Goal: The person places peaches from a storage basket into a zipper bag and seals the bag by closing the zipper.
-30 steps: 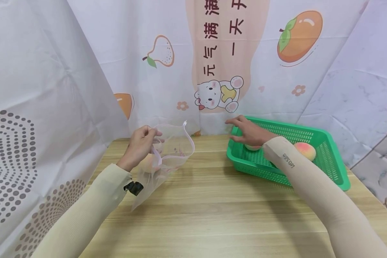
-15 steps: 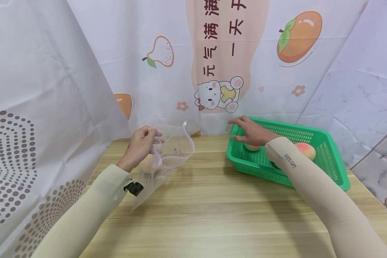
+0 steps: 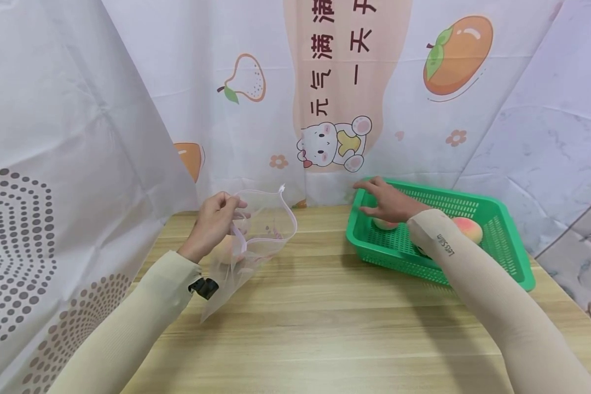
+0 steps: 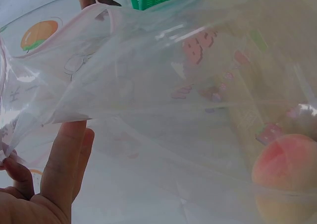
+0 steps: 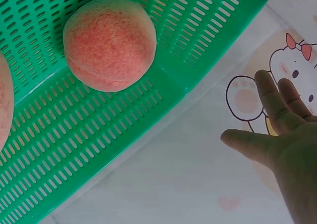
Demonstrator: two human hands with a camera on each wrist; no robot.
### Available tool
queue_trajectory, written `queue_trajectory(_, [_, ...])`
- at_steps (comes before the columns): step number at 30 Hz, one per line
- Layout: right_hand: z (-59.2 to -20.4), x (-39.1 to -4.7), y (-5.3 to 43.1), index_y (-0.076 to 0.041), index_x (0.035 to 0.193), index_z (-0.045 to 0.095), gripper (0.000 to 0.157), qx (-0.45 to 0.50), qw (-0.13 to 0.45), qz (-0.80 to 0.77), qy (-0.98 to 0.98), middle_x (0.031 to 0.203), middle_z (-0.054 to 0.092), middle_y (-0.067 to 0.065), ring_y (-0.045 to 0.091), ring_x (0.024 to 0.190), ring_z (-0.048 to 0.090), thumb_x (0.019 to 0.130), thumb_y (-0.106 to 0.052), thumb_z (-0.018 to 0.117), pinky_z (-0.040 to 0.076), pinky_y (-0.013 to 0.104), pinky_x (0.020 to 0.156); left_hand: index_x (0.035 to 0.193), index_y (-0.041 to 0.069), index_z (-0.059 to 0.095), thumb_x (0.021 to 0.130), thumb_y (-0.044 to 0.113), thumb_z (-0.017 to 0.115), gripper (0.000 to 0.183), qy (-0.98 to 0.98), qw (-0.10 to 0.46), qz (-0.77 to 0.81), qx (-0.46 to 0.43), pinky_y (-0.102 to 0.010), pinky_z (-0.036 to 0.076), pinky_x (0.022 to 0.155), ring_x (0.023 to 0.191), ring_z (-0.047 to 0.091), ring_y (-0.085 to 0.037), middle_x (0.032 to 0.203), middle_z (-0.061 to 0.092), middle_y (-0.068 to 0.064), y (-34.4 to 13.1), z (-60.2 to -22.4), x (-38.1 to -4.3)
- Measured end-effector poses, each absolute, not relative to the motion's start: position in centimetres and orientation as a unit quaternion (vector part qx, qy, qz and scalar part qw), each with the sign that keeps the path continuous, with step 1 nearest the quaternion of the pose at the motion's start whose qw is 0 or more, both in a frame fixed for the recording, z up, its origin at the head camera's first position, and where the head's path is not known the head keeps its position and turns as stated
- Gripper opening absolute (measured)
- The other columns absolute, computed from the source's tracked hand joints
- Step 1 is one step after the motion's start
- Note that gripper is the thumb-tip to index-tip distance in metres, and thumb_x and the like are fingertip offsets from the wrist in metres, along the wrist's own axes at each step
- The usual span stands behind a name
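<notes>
My left hand (image 3: pixel 218 219) pinches the rim of a clear zip bag (image 3: pixel 271 221) with a pink zip edge, its mouth gaping toward the right. Inside the bag, low down, lies a peach (image 4: pixel 287 177), pink on top and pale yellow beneath. My right hand (image 3: pixel 386 201) hovers over the left end of a green plastic basket (image 3: pixel 502 241), fingers spread and holding nothing. Below that hand a peach (image 5: pixel 110 43) sits in the basket's corner. Another peach (image 3: pixel 467 230) lies farther right in the basket, partly behind my right sleeve.
The wooden table (image 3: pixel 305 306) spreads between bag and basket. Behind it hangs a white printed curtain (image 3: pixel 256 137) reaching the table's back edge. A second curtain (image 3: pixel 69 164) closes off the left side. A black clip (image 3: pixel 204 287) sits at my left cuff.
My right hand has drifted slightly to the right above the basket. My left hand and the bag have stayed where they were.
</notes>
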State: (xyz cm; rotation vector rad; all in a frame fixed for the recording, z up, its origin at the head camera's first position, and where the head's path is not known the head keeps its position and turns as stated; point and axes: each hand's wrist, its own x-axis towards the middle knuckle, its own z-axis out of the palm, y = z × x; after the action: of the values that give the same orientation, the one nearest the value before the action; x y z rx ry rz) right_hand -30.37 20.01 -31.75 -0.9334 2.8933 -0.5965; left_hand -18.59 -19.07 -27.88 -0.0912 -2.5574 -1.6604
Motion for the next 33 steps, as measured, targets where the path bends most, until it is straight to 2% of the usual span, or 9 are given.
queue_trajectory(10, [-32.3,-30.7,20.4,-0.011,0.151,0.040,0.062,-0.296,0.022,-0.184,0.937,0.138,0.039,0.027,0.042,0.111,0.055,0.096,-0.019,0.068,0.048,0.059,0.094,0.090,-0.001,0.047,0.106,0.029,0.038,0.035,-0.836,0.048,-0.546,-0.031,-0.034,0.062,0.067,0.101,0.070,-0.028,0.124,0.062,-0.015,-19.1,-28.0,-18.6])
queue_trajectory(17, [-32.5,-30.8,20.9,-0.011,0.150,0.040,0.063,-0.290,0.024,-0.185,0.939,0.135,0.039,0.027,0.029,0.091,0.057,0.094,-0.018,0.068,0.051,0.054,0.087,0.090,-0.001,0.047,0.106,0.028,0.038,0.034,-0.835,0.048,-0.547,-0.032,-0.035,0.062,0.067,0.102,0.070,-0.029,0.124,0.062,-0.016,-19.1,-28.0,-18.6])
queue_trajectory(33, [-32.8,-31.5,21.8,-0.009,0.151,0.039,0.061,-0.283,0.040,-0.189,0.940,0.138,0.036,0.029,0.041,0.106,0.055,0.097,-0.019,0.065,0.047,0.061,0.093,0.090,-0.001,0.048,0.106,0.028,0.039,0.034,-0.827,0.046,-0.559,-0.029,-0.034,0.061,0.068,0.107,0.068,-0.035,0.124,0.062,-0.018,-19.1,-27.8,-18.4])
